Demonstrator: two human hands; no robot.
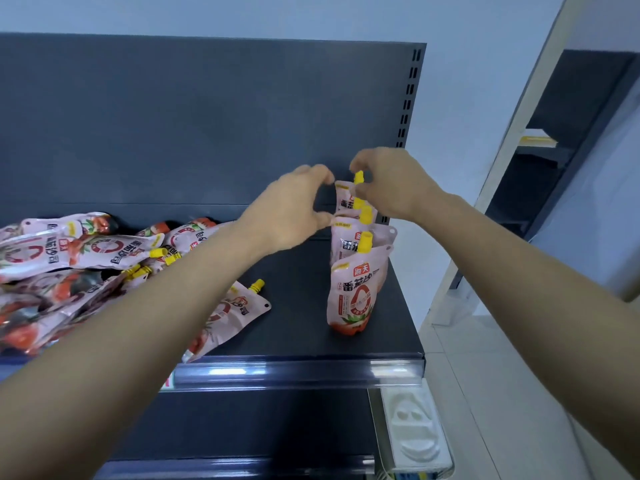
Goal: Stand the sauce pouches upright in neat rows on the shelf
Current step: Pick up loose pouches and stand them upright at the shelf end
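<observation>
Pink sauce pouches with yellow caps stand in a row at the right end of the dark shelf (298,327). The front pouch (355,296) stands upright, a second one (346,242) behind it, and the rearmost pouch (344,199) stands near the back panel. My right hand (391,185) pinches the rearmost pouch at its yellow cap. My left hand (294,209) curves around that pouch's left edge, fingertips touching or nearly touching it. A pile of pouches (86,258) lies flat at the left of the shelf, and one loose pouch (228,313) lies near the front edge.
The back panel (207,116) rises behind the shelf, with a slotted upright (408,95) at its right. A price rail (294,370) runs along the front edge. A lower shelf (242,427) sits below. Another dark shelving unit (561,150) stands to the right.
</observation>
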